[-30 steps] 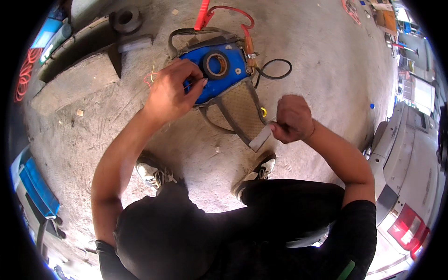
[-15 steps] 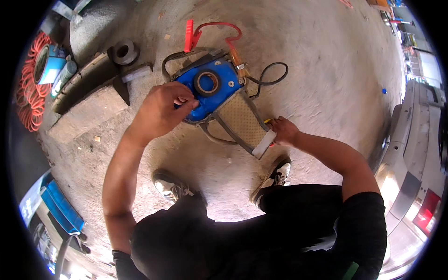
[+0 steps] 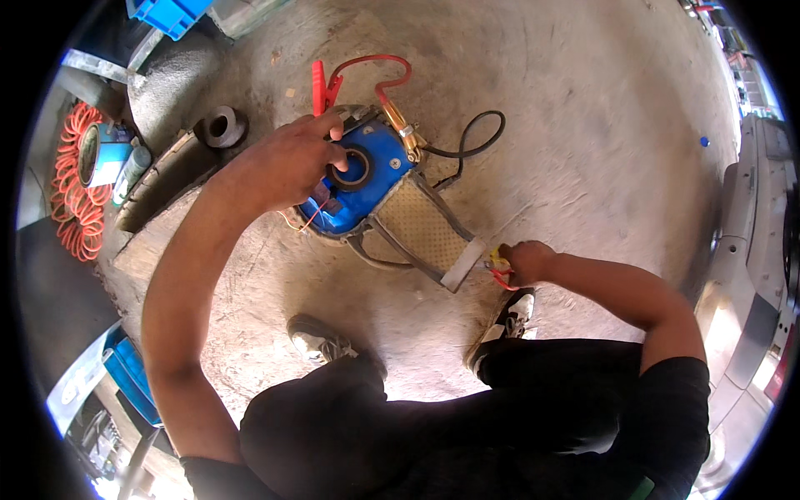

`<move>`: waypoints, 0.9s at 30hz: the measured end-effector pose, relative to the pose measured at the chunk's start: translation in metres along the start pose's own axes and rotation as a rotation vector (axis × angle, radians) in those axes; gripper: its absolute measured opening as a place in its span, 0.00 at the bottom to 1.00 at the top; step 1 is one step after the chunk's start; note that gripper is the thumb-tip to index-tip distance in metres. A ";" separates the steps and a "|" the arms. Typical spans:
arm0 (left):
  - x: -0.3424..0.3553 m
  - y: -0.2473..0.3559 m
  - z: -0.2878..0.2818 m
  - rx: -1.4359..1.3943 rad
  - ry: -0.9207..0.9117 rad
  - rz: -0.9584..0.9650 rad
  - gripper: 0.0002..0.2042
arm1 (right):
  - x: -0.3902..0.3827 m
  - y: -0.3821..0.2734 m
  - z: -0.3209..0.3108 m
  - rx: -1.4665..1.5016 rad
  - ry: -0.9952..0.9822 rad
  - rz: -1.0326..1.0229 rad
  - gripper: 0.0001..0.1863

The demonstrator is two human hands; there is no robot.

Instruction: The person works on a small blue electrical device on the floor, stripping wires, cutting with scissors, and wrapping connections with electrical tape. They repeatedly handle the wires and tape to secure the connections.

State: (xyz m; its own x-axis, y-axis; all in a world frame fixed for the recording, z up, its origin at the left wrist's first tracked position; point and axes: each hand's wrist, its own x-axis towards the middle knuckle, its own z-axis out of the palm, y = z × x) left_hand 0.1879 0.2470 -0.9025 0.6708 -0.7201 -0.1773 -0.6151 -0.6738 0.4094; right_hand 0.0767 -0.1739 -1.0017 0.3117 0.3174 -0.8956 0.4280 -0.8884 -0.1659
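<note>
My left hand (image 3: 292, 162) is over a blue battery-like unit (image 3: 385, 147), its thumb at a black tape roll (image 3: 365, 167) on top and its fingers apart. The unit sits in a bag with an open textured flap (image 3: 421, 221), with thin wires at its left. A red clamp (image 3: 319, 83) and a brass-coloured fitting (image 3: 398, 121) are on cables above it. My right hand (image 3: 527, 262), low beside the flap's end, has closed on a small red-and-yellow tool (image 3: 501, 273), largely hidden by the fingers.
Concrete floor (image 3: 583, 125) surrounds my shoes. At left are a metal channel (image 3: 162, 171), a dark ring (image 3: 225, 125), a coiled orange hose (image 3: 79, 225) and a blue can (image 3: 117, 158). Blue crates (image 3: 171, 15) show at the edges. A light vehicle (image 3: 754, 233) stands at right.
My left hand has moved up onto the tape roll, uncovering wires. My right hand has dropped from the flap's end and taken hold of the small tool. The view has shifted.
</note>
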 end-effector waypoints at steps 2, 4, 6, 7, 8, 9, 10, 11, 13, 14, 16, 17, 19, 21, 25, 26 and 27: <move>0.003 -0.001 -0.001 0.025 -0.068 0.019 0.10 | -0.016 0.010 -0.003 0.020 -0.072 -0.118 0.32; 0.004 -0.001 0.000 0.019 -0.095 0.022 0.10 | -0.026 0.016 -0.005 0.052 -0.138 -0.236 0.34; 0.009 -0.001 0.004 -0.023 -0.075 0.023 0.09 | -0.044 0.011 -0.015 0.156 -0.186 -0.328 0.38; 0.014 0.002 0.002 -0.073 -0.071 -0.001 0.10 | -0.058 0.008 -0.020 0.213 -0.207 -0.368 0.39; 0.013 0.004 -0.002 -0.121 -0.069 -0.040 0.10 | -0.068 0.000 -0.032 0.219 -0.254 -0.387 0.41; 0.015 0.005 -0.003 -0.173 -0.068 -0.073 0.11 | -0.078 -0.013 -0.047 0.229 -0.303 -0.401 0.42; 0.014 0.002 0.000 -0.214 -0.005 -0.039 0.11 | -0.088 -0.027 -0.060 0.242 -0.352 -0.413 0.43; 0.011 -0.002 0.003 -0.256 0.057 -0.013 0.12 | -0.095 -0.037 -0.074 0.265 -0.340 -0.461 0.44; 0.004 -0.008 0.007 -0.272 0.136 0.009 0.12 | -0.102 -0.052 -0.106 0.301 -0.310 -0.563 0.45; 0.003 -0.010 0.009 -0.256 0.155 0.018 0.13 | -0.106 -0.059 -0.121 0.270 -0.230 -0.518 0.46; 0.002 -0.011 0.010 -0.238 0.172 0.024 0.12 | -0.106 -0.072 -0.146 0.208 -0.074 -0.426 0.46; 0.002 -0.011 0.009 -0.237 0.171 0.023 0.11 | -0.101 -0.077 -0.152 0.168 -0.001 -0.383 0.47; 0.000 -0.010 0.006 -0.234 0.161 0.001 0.10 | -0.089 -0.088 -0.165 0.079 0.144 -0.304 0.49; -0.003 -0.009 0.006 -0.241 0.141 -0.030 0.10 | -0.083 -0.102 -0.178 0.171 0.005 -0.233 0.47; -0.005 -0.005 0.002 -0.174 0.162 -0.013 0.11 | -0.071 -0.118 -0.195 0.442 -0.219 -0.186 0.38; -0.004 -0.003 0.002 -0.173 0.161 -0.021 0.11 | -0.066 -0.118 -0.195 0.476 -0.205 -0.251 0.37; -0.003 -0.002 0.001 -0.172 0.160 -0.028 0.11 | -0.058 -0.117 -0.191 0.509 -0.191 -0.316 0.36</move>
State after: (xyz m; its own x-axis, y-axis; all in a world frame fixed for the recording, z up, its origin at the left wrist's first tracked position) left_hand 0.1864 0.2506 -0.9039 0.7521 -0.6569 -0.0527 -0.5247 -0.6453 0.5553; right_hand 0.1706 -0.0251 -0.8511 0.0585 0.5675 -0.8213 0.0022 -0.8228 -0.5684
